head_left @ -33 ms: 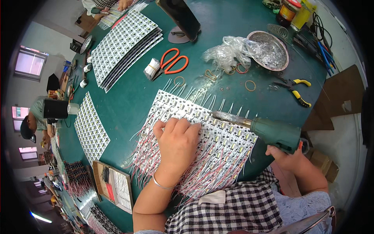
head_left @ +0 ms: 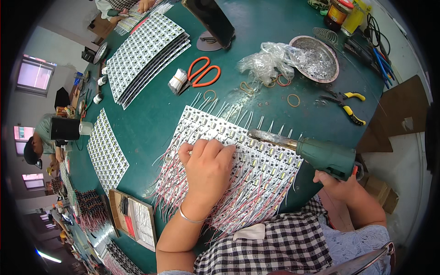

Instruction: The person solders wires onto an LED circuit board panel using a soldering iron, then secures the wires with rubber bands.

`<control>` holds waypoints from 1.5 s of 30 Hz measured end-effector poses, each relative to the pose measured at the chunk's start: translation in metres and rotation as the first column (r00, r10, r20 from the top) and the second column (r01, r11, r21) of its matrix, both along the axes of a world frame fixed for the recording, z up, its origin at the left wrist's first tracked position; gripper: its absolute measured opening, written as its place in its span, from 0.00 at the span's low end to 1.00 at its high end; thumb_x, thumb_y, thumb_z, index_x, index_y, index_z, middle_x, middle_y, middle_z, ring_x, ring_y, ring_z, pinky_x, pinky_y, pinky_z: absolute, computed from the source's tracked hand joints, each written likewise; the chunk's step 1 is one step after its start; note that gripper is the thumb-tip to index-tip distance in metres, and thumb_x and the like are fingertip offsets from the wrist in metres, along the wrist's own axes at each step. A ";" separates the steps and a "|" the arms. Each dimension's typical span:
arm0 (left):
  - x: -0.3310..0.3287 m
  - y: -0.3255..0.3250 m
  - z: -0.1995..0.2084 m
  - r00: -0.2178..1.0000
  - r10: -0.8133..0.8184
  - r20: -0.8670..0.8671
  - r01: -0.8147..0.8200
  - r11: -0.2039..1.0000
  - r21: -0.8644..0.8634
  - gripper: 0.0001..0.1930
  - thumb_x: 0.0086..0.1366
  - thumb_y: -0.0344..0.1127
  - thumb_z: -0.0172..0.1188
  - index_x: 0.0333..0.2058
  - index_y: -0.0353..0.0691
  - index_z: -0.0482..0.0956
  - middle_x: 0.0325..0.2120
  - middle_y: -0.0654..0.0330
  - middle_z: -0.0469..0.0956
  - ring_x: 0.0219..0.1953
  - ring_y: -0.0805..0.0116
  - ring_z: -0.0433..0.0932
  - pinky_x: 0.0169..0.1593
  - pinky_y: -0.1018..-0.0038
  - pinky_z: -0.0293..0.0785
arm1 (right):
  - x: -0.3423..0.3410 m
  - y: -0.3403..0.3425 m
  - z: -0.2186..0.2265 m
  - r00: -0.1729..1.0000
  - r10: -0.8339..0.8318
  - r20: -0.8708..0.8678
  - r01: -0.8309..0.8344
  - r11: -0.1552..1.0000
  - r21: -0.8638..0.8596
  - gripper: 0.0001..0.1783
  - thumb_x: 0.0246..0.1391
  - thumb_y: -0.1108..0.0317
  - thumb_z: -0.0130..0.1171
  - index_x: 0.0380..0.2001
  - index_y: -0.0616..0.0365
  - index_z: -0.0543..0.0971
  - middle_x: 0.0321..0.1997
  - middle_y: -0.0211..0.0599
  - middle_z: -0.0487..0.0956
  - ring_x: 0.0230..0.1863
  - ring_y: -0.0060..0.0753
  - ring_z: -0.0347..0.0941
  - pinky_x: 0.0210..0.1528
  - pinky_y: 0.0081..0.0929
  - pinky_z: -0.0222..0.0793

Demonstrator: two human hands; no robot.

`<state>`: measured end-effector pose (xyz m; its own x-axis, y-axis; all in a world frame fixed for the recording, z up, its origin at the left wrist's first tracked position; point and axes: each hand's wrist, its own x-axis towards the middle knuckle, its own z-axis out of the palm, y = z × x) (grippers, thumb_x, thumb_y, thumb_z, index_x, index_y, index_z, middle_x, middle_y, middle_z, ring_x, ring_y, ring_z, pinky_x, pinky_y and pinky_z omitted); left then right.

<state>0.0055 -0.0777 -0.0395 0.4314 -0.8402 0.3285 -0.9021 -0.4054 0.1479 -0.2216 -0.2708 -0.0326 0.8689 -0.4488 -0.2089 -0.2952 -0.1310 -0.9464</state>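
Observation:
A white panel of small circuit boards (head_left: 211, 121) lies on the green table in front of me, with many thin red and white wires (head_left: 256, 192) spread over it. My left hand (head_left: 208, 167) rests on the panel with its fingers curled down. Its fingertips are mostly hidden, so whatever they pinch cannot be made out. My right hand (head_left: 337, 182) is wrapped round the handle of a green soldering gun (head_left: 323, 158). The gun's long metal tip reaches left over the panel, ending close to my left fingers. More white wire ends stick out past the panel's far edge.
Beyond the panel lie orange-handled scissors (head_left: 206, 82), clear plastic bags (head_left: 263, 64) and a round dish (head_left: 338, 68). Yellow-handled pliers (head_left: 354, 115) lie to the right. Stacked panels (head_left: 144, 57), a single panel (head_left: 106, 149) and a wire box (head_left: 153, 224) stand left. Other people work farther off.
The soldering gun's body has shifted very slightly to the right. My left hand and the panel stay as they were.

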 end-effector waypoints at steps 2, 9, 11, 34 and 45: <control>-0.004 -0.001 0.005 0.997 0.017 0.076 -0.012 0.998 -0.062 0.12 0.40 0.29 0.65 0.27 0.54 0.81 0.21 0.72 0.69 0.30 0.72 0.69 0.43 0.66 0.54 | -0.004 0.000 0.002 1.000 -0.025 0.001 0.025 0.999 0.025 0.21 0.43 0.73 0.63 0.43 0.64 0.75 0.44 0.42 0.76 0.44 0.35 0.74 0.49 0.29 0.68; -0.013 -0.003 0.001 0.998 -0.066 0.003 0.066 0.998 0.019 0.09 0.47 0.33 0.59 0.30 0.49 0.80 0.23 0.70 0.69 0.32 0.71 0.69 0.46 0.65 0.54 | -0.008 0.001 -0.003 1.000 0.008 0.005 -0.008 0.998 0.058 0.20 0.41 0.75 0.64 0.42 0.64 0.75 0.47 0.43 0.75 0.45 0.34 0.74 0.49 0.29 0.68; -0.013 -0.003 -0.002 0.998 -0.057 0.012 0.057 0.998 0.006 0.11 0.43 0.31 0.62 0.30 0.50 0.81 0.23 0.71 0.69 0.31 0.72 0.69 0.45 0.66 0.54 | -0.008 0.005 -0.003 1.000 -0.011 0.004 0.010 0.997 0.073 0.21 0.41 0.75 0.64 0.42 0.64 0.75 0.47 0.43 0.74 0.46 0.33 0.73 0.50 0.29 0.68; -0.011 -0.006 -0.007 0.999 -0.043 0.017 0.044 0.998 -0.036 0.10 0.43 0.30 0.65 0.27 0.52 0.81 0.21 0.72 0.70 0.30 0.72 0.68 0.44 0.67 0.53 | 0.000 -0.001 -0.007 0.930 0.336 0.146 -0.227 0.840 -0.492 0.17 0.41 0.74 0.64 0.39 0.65 0.77 0.41 0.45 0.79 0.36 0.39 0.79 0.40 0.29 0.73; -0.013 -0.006 -0.001 1.000 -0.030 0.008 0.030 1.000 -0.008 0.12 0.42 0.30 0.64 0.28 0.54 0.82 0.22 0.73 0.71 0.31 0.72 0.69 0.44 0.65 0.54 | -0.033 0.004 -0.013 0.991 0.116 0.071 -0.100 0.975 -0.196 0.14 0.45 0.70 0.61 0.39 0.59 0.79 0.42 0.39 0.79 0.46 0.41 0.74 0.50 0.35 0.66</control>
<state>-0.0079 -0.0841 -0.0402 0.4035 -0.8501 0.3384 -0.9150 -0.3772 0.1434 -0.2543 -0.2667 -0.0453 0.9249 -0.3763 -0.0546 -0.1923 -0.3391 -0.9209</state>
